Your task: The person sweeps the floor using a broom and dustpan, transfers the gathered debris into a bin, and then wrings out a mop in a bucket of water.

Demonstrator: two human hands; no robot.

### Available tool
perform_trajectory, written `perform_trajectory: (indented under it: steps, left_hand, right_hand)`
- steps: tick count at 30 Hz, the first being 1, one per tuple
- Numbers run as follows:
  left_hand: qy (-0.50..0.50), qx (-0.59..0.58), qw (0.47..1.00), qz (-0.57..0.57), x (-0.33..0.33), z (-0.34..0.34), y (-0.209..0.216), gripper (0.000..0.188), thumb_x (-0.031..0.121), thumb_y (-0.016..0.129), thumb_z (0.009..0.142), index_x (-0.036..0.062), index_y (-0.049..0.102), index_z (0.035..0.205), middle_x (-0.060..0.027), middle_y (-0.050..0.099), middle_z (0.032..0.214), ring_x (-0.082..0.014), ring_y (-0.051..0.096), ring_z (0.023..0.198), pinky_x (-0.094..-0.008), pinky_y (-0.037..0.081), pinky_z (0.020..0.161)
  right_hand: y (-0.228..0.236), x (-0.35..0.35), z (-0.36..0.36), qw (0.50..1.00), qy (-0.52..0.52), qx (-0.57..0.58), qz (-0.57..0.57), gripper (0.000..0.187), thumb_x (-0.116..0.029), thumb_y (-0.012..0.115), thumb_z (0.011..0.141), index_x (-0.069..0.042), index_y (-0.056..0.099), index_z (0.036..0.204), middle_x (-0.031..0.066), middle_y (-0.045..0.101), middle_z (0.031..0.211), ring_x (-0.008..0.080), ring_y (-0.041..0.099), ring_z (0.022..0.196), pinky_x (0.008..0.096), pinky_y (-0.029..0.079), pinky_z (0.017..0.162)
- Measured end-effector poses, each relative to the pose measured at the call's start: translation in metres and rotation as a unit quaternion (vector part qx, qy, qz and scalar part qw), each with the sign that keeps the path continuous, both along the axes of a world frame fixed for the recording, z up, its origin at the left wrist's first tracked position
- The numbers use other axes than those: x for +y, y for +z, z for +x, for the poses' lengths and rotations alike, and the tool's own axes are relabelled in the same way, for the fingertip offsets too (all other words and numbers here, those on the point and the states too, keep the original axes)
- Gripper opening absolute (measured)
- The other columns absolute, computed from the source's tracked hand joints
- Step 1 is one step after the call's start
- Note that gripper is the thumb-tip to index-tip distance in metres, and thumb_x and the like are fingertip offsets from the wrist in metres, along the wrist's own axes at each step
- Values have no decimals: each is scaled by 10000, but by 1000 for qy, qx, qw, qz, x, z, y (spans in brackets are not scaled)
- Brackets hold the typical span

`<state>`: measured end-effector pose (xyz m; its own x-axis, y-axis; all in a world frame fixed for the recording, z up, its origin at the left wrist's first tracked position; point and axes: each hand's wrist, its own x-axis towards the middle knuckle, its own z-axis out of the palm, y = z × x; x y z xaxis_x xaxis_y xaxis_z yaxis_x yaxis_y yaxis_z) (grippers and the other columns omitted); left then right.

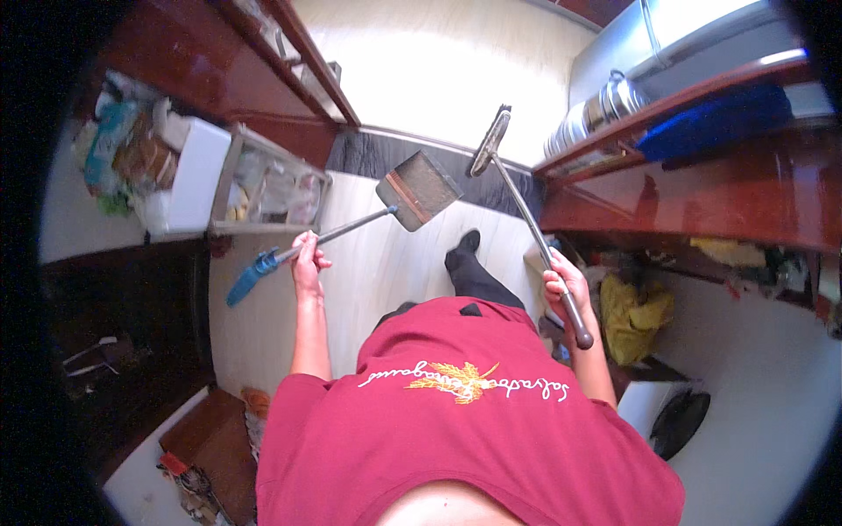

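My left hand (pixel 309 260) is closed around the thin grey handle of a long-handled dustpan (pixel 419 191). The blue grip end of that handle sticks out to the left of my fingers, and the square dark pan lies ahead, near the dark floor strip. In my right hand (pixel 567 279) I grip the upper handle of a long-handled broom (pixel 519 195), its dark end knob pointing back toward me. The broom's narrow head (pixel 491 140) is over the far edge of the dark strip, right of the pan and apart from it.
Dark-stone threshold strip (pixel 360 151) crosses the pale floor (pixel 346 197). On the left stands a frame-sided bin (pixel 270 184) with plastic inside. Reddish-brown cabinets (pixel 667 210) flank both sides; stacked metal pots (pixel 605 105) stand far right. A yellow bag (pixel 633 316) is near my right arm.
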<state>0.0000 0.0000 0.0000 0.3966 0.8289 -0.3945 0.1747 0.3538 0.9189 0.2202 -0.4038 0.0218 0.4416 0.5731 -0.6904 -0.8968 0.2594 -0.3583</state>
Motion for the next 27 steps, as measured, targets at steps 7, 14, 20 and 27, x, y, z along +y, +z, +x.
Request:
perform_trajectory:
  steps: [7, 14, 20, 27]
  left_hand:
    - [3, 2, 998, 57, 56, 209, 55, 203, 258, 524, 846, 57, 522, 872, 30, 416, 617, -18, 399, 481, -162, 414, 421]
    - [2, 29, 998, 47, 136, 376, 16, 247, 304, 547, 829, 63, 530, 883, 18, 424, 619, -29, 409, 460, -166, 404, 404]
    - [4, 33, 998, 50, 234, 503, 32, 284, 331, 571, 806, 54, 546, 859, 29, 407, 602, -32, 370, 423, -164, 359, 353]
    - [33, 41, 997, 61, 335, 592, 39, 286, 331, 553, 819, 50, 545, 874, 33, 402, 597, -36, 394, 464, -169, 356, 398]
  right_hand:
    - [45, 125, 241, 998, 52, 23, 14, 184, -138, 440, 864, -148, 405, 1045, -24, 416, 570, 27, 358, 369, 156, 272, 312]
    - [30, 216, 420, 995, 10, 85, 48, 92, -172, 371, 891, -88, 406, 889, -21, 406, 571, 32, 374, 365, 172, 276, 307]
    - [22, 288, 510, 989, -6, 126, 75, 235, -213, 368, 888, -57, 416, 720, -15, 401, 564, 60, 402, 387, 213, 283, 340]
    - [14, 394, 636, 994, 55, 99, 3, 229, -208, 394, 884, -63, 418, 707, 4, 438, 564, 64, 410, 379, 206, 313, 331]
